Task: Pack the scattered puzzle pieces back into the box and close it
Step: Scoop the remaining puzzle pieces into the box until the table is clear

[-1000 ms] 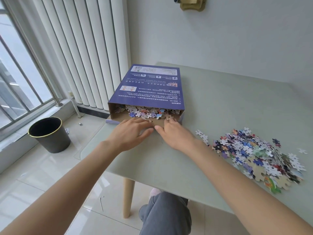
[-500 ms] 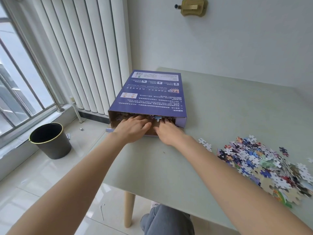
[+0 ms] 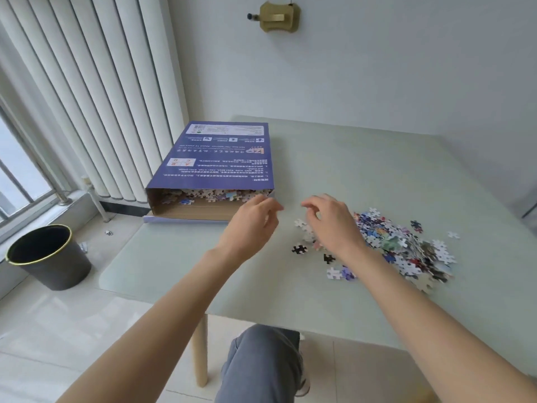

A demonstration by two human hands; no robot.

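So the purple puzzle box (image 3: pixel 216 158) is lying flat at the far left of the pale green table (image 3: pixel 363 175), right by the left edge, with its near end open and a bunch of pieces already inside (image 3: pixel 215 195) along the back of the opening. The flap (image 3: pixel 186 219) lies flat on the table in front of it. Both hands are up over the table between the box and the loose stuff. Left hand (image 3: pixel 252 225) is just near-right of the box opening, fingers loosely curled, and as far as I can see it's got nothing in it. Right hand (image 3: pixel 329 221) is beside it to the right, fingers also bent loosely with nothing held, hovering over the left edge of the big pile of puzzle pieces (image 3: pixel 404 245) on the right side of the table. A few stray pieces (image 3: pixel 299 249) sit on the near left of the pile. Down on the floor to the left there's a black bin (image 3: pixel 49 257), and white vertical blinds (image 3: pixel 96 91) hang behind the box
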